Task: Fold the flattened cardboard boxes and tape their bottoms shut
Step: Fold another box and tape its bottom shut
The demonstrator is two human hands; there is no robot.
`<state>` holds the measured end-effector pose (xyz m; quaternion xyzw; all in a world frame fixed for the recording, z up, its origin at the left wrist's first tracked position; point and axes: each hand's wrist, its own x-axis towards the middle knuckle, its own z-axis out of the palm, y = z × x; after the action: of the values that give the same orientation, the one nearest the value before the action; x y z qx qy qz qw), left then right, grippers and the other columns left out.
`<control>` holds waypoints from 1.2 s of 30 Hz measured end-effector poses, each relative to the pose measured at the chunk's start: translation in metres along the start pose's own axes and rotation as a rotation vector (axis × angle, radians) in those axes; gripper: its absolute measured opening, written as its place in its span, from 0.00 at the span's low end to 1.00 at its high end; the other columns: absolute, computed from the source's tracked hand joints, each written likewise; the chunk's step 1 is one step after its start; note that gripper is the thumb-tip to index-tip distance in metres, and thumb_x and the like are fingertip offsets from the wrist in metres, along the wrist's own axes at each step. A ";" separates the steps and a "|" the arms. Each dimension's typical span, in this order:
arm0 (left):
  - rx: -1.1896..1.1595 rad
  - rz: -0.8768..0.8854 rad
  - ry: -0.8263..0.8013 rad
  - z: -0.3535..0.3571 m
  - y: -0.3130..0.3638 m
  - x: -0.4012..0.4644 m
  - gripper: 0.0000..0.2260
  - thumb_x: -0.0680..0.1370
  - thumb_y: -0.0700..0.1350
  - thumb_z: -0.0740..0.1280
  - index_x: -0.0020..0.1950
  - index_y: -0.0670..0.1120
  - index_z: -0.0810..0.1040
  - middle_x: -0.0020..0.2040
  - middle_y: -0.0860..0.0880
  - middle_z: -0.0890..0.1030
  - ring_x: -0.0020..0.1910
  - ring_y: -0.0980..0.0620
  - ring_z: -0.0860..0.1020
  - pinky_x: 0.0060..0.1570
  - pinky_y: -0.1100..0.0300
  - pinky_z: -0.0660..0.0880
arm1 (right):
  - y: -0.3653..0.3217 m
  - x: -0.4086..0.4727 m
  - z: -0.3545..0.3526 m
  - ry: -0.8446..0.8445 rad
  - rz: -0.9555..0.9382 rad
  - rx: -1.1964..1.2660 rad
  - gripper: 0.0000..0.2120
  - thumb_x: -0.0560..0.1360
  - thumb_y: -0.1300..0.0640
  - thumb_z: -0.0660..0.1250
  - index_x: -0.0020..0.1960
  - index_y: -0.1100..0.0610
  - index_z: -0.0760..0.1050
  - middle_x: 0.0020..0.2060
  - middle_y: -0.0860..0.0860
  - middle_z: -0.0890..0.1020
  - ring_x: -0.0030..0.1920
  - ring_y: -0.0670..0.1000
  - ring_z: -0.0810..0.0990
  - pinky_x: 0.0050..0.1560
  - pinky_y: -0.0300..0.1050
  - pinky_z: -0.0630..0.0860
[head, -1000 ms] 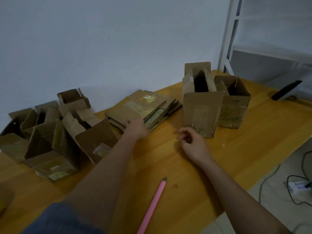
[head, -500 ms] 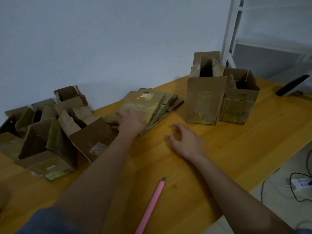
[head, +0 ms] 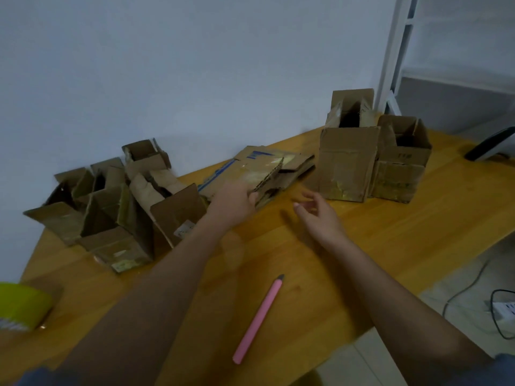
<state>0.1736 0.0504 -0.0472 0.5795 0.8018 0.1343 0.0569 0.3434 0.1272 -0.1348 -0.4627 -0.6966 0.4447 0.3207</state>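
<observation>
A stack of flattened cardboard boxes (head: 248, 162) lies on the wooden table (head: 404, 232) near the wall. My left hand (head: 234, 201) grips the near edge of the top flattened box (head: 271, 174) and has it tilted up off the stack. My right hand (head: 317, 215) hovers just right of it, fingers apart, holding nothing. Two folded boxes (head: 345, 165) stand upright at the back right. Several folded boxes (head: 111, 207) sit in a cluster at the left. A yellow tape roll (head: 22, 305) rests at the left edge.
A pink pen-like tool (head: 257, 320) lies on the table near the front edge. A dark handheld object (head: 490, 144) lies at the far right of the table. A white metal rack (head: 395, 51) stands behind. Cables and a power strip (head: 501, 309) are on the floor.
My left hand has closed on the top flattened box and raised its near edge off the stack. My right hand has opened and lifted slightly. The view shifted, bringing the tape roll in.
</observation>
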 end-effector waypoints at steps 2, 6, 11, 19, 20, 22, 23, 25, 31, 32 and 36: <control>-0.059 0.021 0.061 -0.019 0.004 -0.017 0.17 0.83 0.46 0.58 0.36 0.43 0.72 0.31 0.48 0.71 0.28 0.54 0.67 0.30 0.62 0.65 | -0.016 -0.007 0.001 0.028 -0.060 0.092 0.28 0.78 0.42 0.63 0.75 0.47 0.60 0.69 0.49 0.72 0.62 0.47 0.73 0.62 0.52 0.75; -0.161 0.035 0.137 -0.059 0.005 -0.055 0.17 0.83 0.47 0.59 0.36 0.42 0.72 0.32 0.46 0.73 0.30 0.51 0.69 0.33 0.61 0.67 | -0.055 -0.020 -0.006 0.160 -0.106 0.298 0.37 0.76 0.36 0.61 0.78 0.45 0.50 0.77 0.48 0.58 0.74 0.52 0.62 0.70 0.58 0.68; -0.230 0.028 0.137 -0.094 -0.010 -0.104 0.15 0.83 0.46 0.58 0.44 0.40 0.77 0.41 0.42 0.79 0.41 0.45 0.78 0.45 0.48 0.79 | -0.080 -0.036 -0.023 0.173 -0.165 0.393 0.34 0.78 0.38 0.59 0.79 0.44 0.49 0.78 0.48 0.56 0.77 0.52 0.58 0.74 0.56 0.62; -0.647 -0.106 0.252 -0.093 -0.037 -0.153 0.08 0.81 0.43 0.64 0.57 0.43 0.80 0.50 0.46 0.82 0.48 0.51 0.81 0.43 0.57 0.83 | -0.098 -0.075 -0.016 0.037 -0.231 0.402 0.27 0.80 0.43 0.61 0.76 0.44 0.59 0.73 0.46 0.67 0.72 0.48 0.66 0.68 0.52 0.71; -0.725 -0.140 0.301 -0.090 -0.040 -0.156 0.08 0.80 0.42 0.66 0.59 0.44 0.78 0.51 0.47 0.81 0.49 0.53 0.81 0.43 0.58 0.82 | -0.100 -0.081 -0.013 0.027 -0.248 0.386 0.26 0.80 0.44 0.61 0.76 0.44 0.60 0.71 0.44 0.68 0.70 0.46 0.67 0.64 0.45 0.73; -0.870 -0.206 0.377 -0.085 -0.043 -0.163 0.11 0.78 0.40 0.68 0.60 0.43 0.76 0.51 0.47 0.81 0.49 0.54 0.80 0.43 0.60 0.82 | -0.103 -0.092 -0.004 0.007 -0.272 0.334 0.26 0.80 0.44 0.60 0.76 0.44 0.59 0.66 0.43 0.69 0.65 0.43 0.67 0.58 0.36 0.71; -0.906 -0.226 0.402 -0.082 -0.045 -0.166 0.11 0.78 0.40 0.69 0.59 0.43 0.75 0.50 0.46 0.80 0.49 0.53 0.80 0.43 0.60 0.82 | -0.104 -0.096 0.002 -0.006 -0.284 0.314 0.26 0.80 0.44 0.61 0.76 0.44 0.59 0.66 0.44 0.69 0.65 0.43 0.67 0.59 0.38 0.70; -0.909 -0.247 0.420 -0.077 -0.050 -0.173 0.10 0.77 0.41 0.69 0.58 0.44 0.74 0.49 0.46 0.80 0.49 0.51 0.81 0.45 0.57 0.82 | -0.107 -0.104 0.014 -0.038 -0.298 0.291 0.26 0.80 0.45 0.61 0.76 0.43 0.59 0.64 0.41 0.70 0.65 0.43 0.67 0.62 0.42 0.70; -0.869 -0.111 0.453 -0.067 -0.072 -0.199 0.03 0.80 0.44 0.65 0.52 0.46 0.76 0.49 0.45 0.79 0.47 0.51 0.80 0.40 0.63 0.77 | -0.110 -0.118 0.038 -0.132 -0.316 0.308 0.16 0.81 0.46 0.60 0.67 0.36 0.68 0.62 0.42 0.72 0.65 0.47 0.72 0.63 0.55 0.76; -0.861 -0.094 0.439 -0.066 -0.076 -0.202 0.03 0.80 0.45 0.64 0.52 0.48 0.78 0.52 0.46 0.79 0.50 0.51 0.79 0.44 0.62 0.77 | -0.111 -0.120 0.041 -0.147 -0.316 0.307 0.14 0.81 0.47 0.61 0.66 0.37 0.69 0.61 0.43 0.74 0.63 0.48 0.74 0.62 0.55 0.77; -0.749 -0.106 0.347 -0.067 -0.088 -0.218 0.16 0.77 0.60 0.60 0.59 0.56 0.78 0.67 0.50 0.67 0.66 0.54 0.66 0.53 0.69 0.67 | -0.113 -0.126 0.048 -0.160 -0.382 0.262 0.09 0.81 0.49 0.62 0.60 0.41 0.73 0.56 0.41 0.78 0.59 0.45 0.76 0.56 0.43 0.76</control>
<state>0.1469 -0.1910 -0.0223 0.4452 0.7240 0.5095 0.1348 0.3081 -0.0257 -0.0543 -0.2406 -0.7309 0.4978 0.4001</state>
